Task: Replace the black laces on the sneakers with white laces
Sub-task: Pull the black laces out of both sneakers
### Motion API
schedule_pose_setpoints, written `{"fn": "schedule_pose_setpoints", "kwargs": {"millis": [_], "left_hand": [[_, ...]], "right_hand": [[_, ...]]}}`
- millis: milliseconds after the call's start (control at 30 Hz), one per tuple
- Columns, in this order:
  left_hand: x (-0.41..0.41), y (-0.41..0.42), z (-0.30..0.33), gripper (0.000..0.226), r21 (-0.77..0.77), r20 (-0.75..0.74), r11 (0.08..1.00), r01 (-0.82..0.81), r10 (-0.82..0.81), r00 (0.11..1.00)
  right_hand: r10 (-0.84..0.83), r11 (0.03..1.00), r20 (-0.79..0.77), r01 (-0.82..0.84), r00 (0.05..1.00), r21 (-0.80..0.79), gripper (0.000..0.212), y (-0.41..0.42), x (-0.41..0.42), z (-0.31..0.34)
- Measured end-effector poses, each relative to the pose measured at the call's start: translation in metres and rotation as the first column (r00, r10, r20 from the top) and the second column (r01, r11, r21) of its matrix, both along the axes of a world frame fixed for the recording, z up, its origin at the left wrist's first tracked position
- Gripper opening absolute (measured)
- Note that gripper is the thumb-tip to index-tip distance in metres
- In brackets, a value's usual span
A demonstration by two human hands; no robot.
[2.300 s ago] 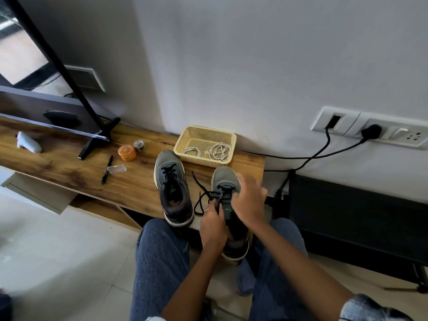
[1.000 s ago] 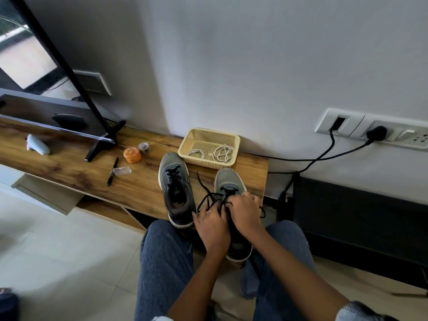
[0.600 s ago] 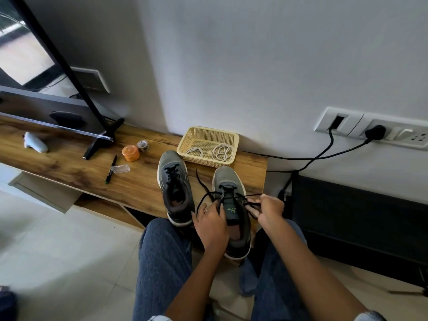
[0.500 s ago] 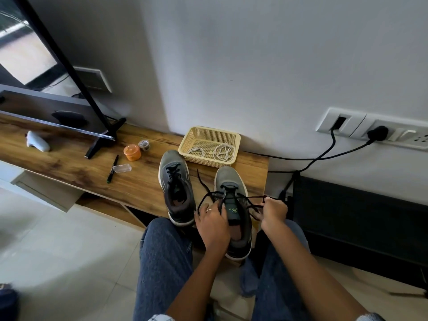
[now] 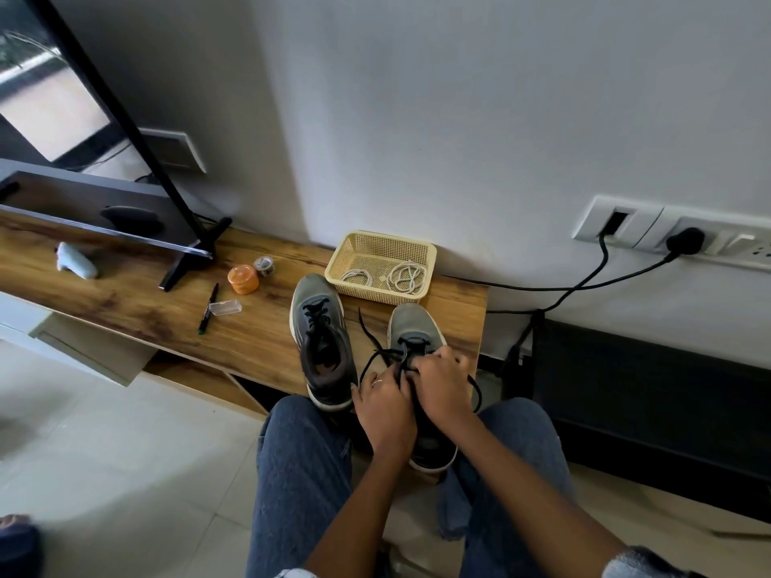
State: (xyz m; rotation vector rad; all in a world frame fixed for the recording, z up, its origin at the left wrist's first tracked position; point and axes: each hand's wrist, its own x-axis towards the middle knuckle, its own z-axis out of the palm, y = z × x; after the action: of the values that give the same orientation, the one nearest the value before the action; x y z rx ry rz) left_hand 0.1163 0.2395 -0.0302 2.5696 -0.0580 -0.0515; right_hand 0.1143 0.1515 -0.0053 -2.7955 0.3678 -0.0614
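Observation:
Two grey sneakers stand side by side at the near edge of a wooden bench (image 5: 258, 340). The left sneaker (image 5: 321, 352) is fully laced in black. Over the tongue of the right sneaker (image 5: 411, 327), my left hand (image 5: 386, 410) and my right hand (image 5: 444, 390) are close together, fingers curled on its loosened black lace (image 5: 371, 331). One lace end trails up between the shoes, and a loop hangs at the right. Two coiled white laces (image 5: 404, 277) lie in a yellow basket (image 5: 354, 248) behind the shoes.
On the bench to the left lie a black pen (image 5: 207, 304), a clear small case (image 5: 225, 307), an orange jar (image 5: 243, 279), a tape roll (image 5: 265, 265) and a TV stand foot (image 5: 183, 264). Black cables (image 5: 584, 281) run from wall sockets on the right. My knees sit below.
My right hand, which had pulled the lace out to the right of the shoe, has come back over the tongue next to my left hand. The lace loops have slackened.

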Motion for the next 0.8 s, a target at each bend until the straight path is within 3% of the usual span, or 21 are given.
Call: {"fn": "schedule_pose_setpoints", "kwargs": {"millis": [100,200,367,433,500,533,567,600,700,800], "left_hand": [[-0.001,-0.002,-0.002,0.032,-0.027,0.022,1.000,-0.007,0.008,1.000],[0.001,-0.004,-0.003,0.033,-0.052,-0.009,0.998,-0.025,0.025,1.000],[0.003,-0.003,-0.007,0.032,-0.045,-0.008,0.999,-0.016,0.016,1.000],[0.003,-0.004,-0.006,0.032,-0.044,-0.010,0.999,-0.013,0.013,1.000],[0.003,-0.002,-0.004,0.033,-0.055,-0.031,0.998,-0.043,0.041,0.999],[0.003,0.000,-0.003,0.033,-0.067,-0.043,0.996,-0.059,0.056,0.998],[0.003,0.000,-0.001,0.034,-0.083,-0.056,0.994,-0.071,0.066,0.996],[0.001,0.001,0.001,0.034,-0.100,-0.071,0.992,-0.077,0.070,0.995],[-0.003,-0.001,0.008,0.038,-0.124,-0.099,0.991,-0.050,0.038,0.994],[-0.002,-0.001,0.012,0.044,-0.131,-0.089,0.991,-0.019,0.007,0.996]], "right_hand": [[-0.161,0.936,0.131,0.109,0.978,0.333,0.019,-0.004,0.001,-0.003],[-0.273,0.863,0.217,0.139,0.937,0.486,0.019,-0.008,-0.001,-0.003],[-0.554,0.624,0.115,0.320,0.824,0.713,0.021,-0.016,-0.001,0.004],[-0.706,0.427,0.040,0.381,0.707,0.820,0.021,-0.019,0.000,0.002],[-0.851,0.057,-0.142,0.357,0.506,0.932,0.020,-0.025,-0.001,0.002],[-0.874,-0.072,-0.222,0.337,0.432,0.939,0.019,-0.030,-0.002,0.002],[-0.887,-0.091,-0.237,0.354,0.396,0.931,0.016,-0.036,-0.004,0.002],[-0.895,0.005,-0.186,0.426,0.406,0.905,0.015,-0.042,-0.006,-0.001],[-0.809,0.315,-0.113,0.588,0.577,0.745,0.016,-0.050,-0.013,-0.005],[-0.654,0.495,-0.178,0.594,0.736,0.634,0.048,-0.048,-0.014,-0.009]]}}
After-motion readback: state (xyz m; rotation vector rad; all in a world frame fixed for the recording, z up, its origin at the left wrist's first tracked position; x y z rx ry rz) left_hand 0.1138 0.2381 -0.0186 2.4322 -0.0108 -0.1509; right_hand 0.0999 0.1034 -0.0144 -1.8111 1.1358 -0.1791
